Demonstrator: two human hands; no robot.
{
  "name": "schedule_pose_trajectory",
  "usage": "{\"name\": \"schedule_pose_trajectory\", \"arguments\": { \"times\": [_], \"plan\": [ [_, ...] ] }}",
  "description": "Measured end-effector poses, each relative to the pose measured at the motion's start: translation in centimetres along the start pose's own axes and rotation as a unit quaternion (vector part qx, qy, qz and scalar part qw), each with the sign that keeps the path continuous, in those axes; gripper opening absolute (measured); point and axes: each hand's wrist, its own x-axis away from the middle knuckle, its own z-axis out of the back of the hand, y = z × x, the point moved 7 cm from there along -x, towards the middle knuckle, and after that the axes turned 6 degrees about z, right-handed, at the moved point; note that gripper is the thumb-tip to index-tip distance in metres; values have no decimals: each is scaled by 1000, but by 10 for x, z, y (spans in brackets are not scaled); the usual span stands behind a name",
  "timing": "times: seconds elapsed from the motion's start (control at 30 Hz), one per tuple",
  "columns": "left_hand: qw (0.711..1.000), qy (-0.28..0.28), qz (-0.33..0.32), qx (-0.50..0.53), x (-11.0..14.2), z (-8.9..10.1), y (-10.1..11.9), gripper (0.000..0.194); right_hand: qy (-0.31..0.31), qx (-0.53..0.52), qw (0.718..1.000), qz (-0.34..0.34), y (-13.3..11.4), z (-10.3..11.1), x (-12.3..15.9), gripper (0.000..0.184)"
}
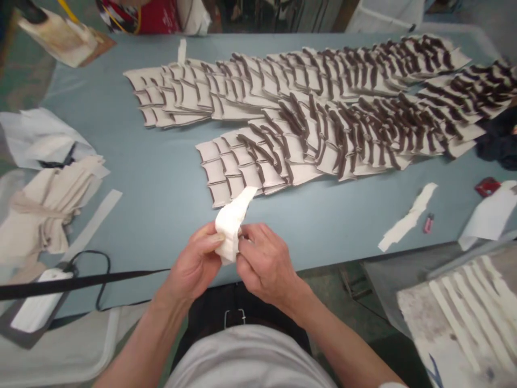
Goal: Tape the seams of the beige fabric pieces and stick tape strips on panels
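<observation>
A curled white strip (236, 215), cloth or paper, is held up over the table's near edge. My left hand (197, 258) pinches its lower left part, thumb on top. My right hand (262, 258) is closed at the strip's right edge, its fingertips curled in and partly hidden. Just beyond the strip's upper end lies a fanned row of overlapping cream pieces with dark brown edges (226, 167). A second such row (194, 89) runs behind it toward the far right.
On the left lie a bundle of beige fabric strips (44, 205), crumpled white sheets (44, 134) and a white power bank (40, 302) with a black cable. To the right are a torn white strip (407, 218), a small pink tool (428, 223) and a board with pale strips (460, 318).
</observation>
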Motion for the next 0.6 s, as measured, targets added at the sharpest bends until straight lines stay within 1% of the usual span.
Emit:
{"name": "schedule_pose_trajectory", "arguments": {
  "times": [0.1,0.17,0.27,0.33,0.4,0.47,0.53,0.6],
  "plan": [
    [999,20,-40,-23,8,8,6,34,-34,-135,990,-24,-4,-11,9,17],
    [999,23,-43,-20,13,9,7,36,-30,-193,979,-53,-5,-16,13,9],
    [998,51,-43,3,19,11,7,33,-22,-200,974,-107,-5,-25,17,11],
    [996,71,-41,23,21,12,6,33,-31,-210,965,-156,-2,-33,18,17],
    [996,61,-22,54,21,12,1,36,-51,-250,943,-213,0,-40,21,25],
    [995,33,7,91,22,10,-4,39,-69,-298,917,-258,0,-45,22,29],
    [992,13,33,122,24,10,-6,38,-73,-338,894,-283,-2,-46,23,30],
    [986,8,57,156,27,12,-7,34,-74,-368,877,-300,-5,-46,24,30]
  ]
}}
